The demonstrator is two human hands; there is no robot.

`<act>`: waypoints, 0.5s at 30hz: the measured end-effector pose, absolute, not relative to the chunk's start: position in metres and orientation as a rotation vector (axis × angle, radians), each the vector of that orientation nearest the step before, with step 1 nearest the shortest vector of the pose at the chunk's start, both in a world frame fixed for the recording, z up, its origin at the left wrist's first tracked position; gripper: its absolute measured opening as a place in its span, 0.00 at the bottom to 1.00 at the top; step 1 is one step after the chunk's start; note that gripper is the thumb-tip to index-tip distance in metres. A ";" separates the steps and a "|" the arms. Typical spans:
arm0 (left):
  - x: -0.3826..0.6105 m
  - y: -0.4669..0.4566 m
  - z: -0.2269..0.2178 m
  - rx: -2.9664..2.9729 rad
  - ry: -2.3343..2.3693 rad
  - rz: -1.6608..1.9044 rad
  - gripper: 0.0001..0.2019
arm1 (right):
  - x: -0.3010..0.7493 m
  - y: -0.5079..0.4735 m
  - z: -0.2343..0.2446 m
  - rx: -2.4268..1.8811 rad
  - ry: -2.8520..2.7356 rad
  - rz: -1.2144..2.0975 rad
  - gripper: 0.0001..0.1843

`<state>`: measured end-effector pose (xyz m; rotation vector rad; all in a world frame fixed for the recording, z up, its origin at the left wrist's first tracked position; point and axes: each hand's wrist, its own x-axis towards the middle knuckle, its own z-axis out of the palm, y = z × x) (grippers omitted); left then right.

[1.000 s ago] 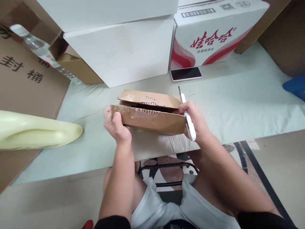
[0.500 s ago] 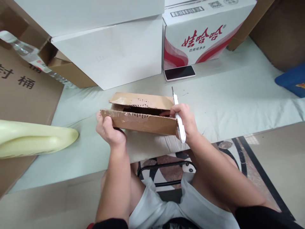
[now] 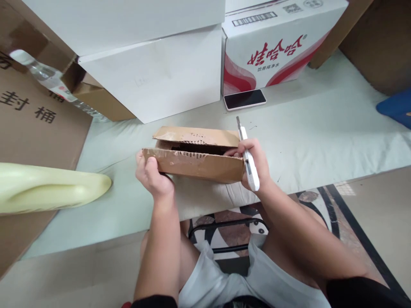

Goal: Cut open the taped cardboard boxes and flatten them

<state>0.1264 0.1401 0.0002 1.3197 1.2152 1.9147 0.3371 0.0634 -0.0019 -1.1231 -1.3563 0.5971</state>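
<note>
A small brown cardboard box (image 3: 195,167) is tilted between my hands, its top flaps parted along a torn, ragged edge. Its inside is dark, so the contents cannot be made out. My left hand (image 3: 154,175) is closed on the box's left end, thumb on the near flap. At the right end, my right hand (image 3: 258,160) grips a white utility knife (image 3: 252,171) with its blade tip pointing away from me. Some fingers of that hand reach into the gap and also touch the box.
Beyond the box lies a phone (image 3: 245,99), before a red-and-white carton (image 3: 272,55). White boxes (image 3: 154,81) stand at the back, a plastic bottle (image 3: 48,77) beside them. A pale yellow object (image 3: 58,188) juts in from the left. A pale green cloth (image 3: 321,128) covers the surface.
The view has shifted slightly, moving everything a little to the right. The utility knife has turned a bit in my right hand, showing more of its side. Both hands keep hold of the box.
</note>
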 end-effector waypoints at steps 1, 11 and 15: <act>0.125 0.141 -0.001 1.327 1.203 1.915 0.10 | 0.335 0.063 -0.001 -1.100 -1.294 0.624 0.04; 0.117 0.143 -0.008 1.447 1.254 1.848 0.13 | 0.332 0.063 0.015 -1.217 -1.061 0.191 0.10; 0.116 0.143 -0.009 1.473 1.286 1.846 0.15 | 0.328 0.060 0.018 -1.247 -1.109 0.079 0.12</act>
